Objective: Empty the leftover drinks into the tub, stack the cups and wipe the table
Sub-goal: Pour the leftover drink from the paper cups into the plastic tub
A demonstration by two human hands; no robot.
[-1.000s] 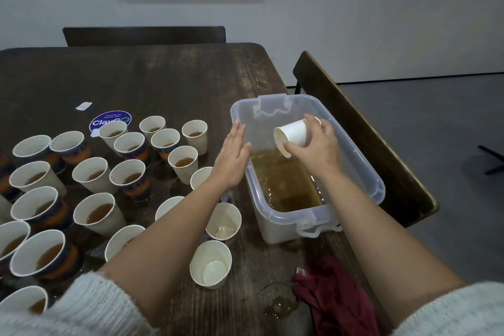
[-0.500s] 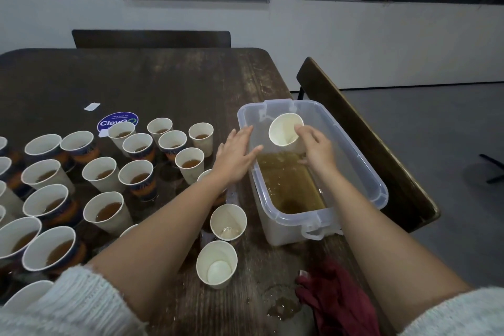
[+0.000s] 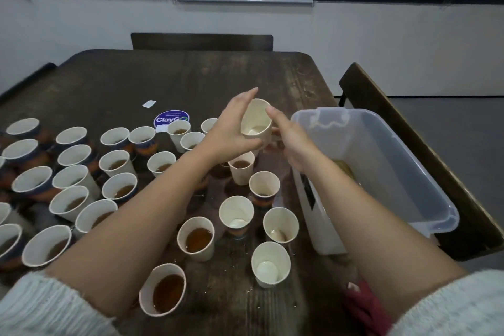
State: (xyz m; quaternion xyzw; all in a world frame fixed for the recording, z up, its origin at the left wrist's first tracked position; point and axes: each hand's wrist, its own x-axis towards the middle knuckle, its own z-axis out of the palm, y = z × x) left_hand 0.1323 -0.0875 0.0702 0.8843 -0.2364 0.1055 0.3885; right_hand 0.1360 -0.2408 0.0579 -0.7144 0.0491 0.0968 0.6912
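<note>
I hold an empty white paper cup (image 3: 256,121) in the air above the cups, just left of the tub. My left hand (image 3: 231,131) wraps its left side and base. My right hand (image 3: 293,143) touches it from the right, index fingertip on the rim and the other fingers at the base. The clear plastic tub (image 3: 381,155) stands at the table's right edge with brown liquid (image 3: 344,166) in it, partly hidden by my right forearm. Several cups with brown drink (image 3: 195,239) cover the left and middle of the dark wooden table (image 3: 207,82). Three empty cups (image 3: 268,267) stand beside the tub.
A crumpled red cloth (image 3: 364,308) lies at the near table edge under my right arm. A round blue sticker (image 3: 171,118) and a white label (image 3: 149,103) are on the tabletop. One wooden chair (image 3: 409,142) stands to the right, another chair (image 3: 201,41) at the far side.
My right hand carried the emptied cup out of the tub, leftward over the table. My left hand rose from the tub's edge and closed on the cup.
</note>
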